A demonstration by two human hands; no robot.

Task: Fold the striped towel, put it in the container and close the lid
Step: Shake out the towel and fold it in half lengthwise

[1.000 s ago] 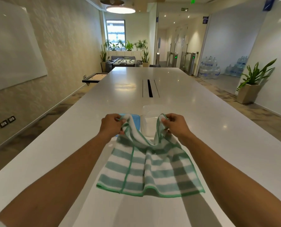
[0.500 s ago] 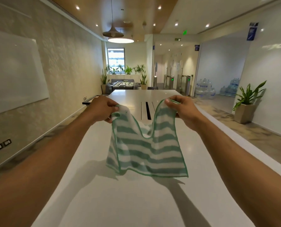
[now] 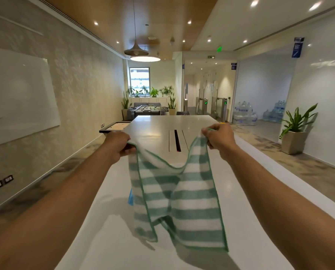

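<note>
Both fists, left hand [image 3: 118, 145] and right hand [image 3: 219, 137], clench the top corners of the green-and-white striped terry towel [image 3: 179, 203], which dangles straight down between them.

Both hands, left hand [image 3: 117, 145] and right hand [image 3: 218, 137], pinch the striped towel's [image 3: 184, 201] top corners, hanging it above the near end of the white table [image 3: 260, 191].

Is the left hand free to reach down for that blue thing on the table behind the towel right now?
Probably not yet. The left hand grips one top corner of the striped towel, the right hand the other, and the hanging towel covers most of the blue thing.
</note>
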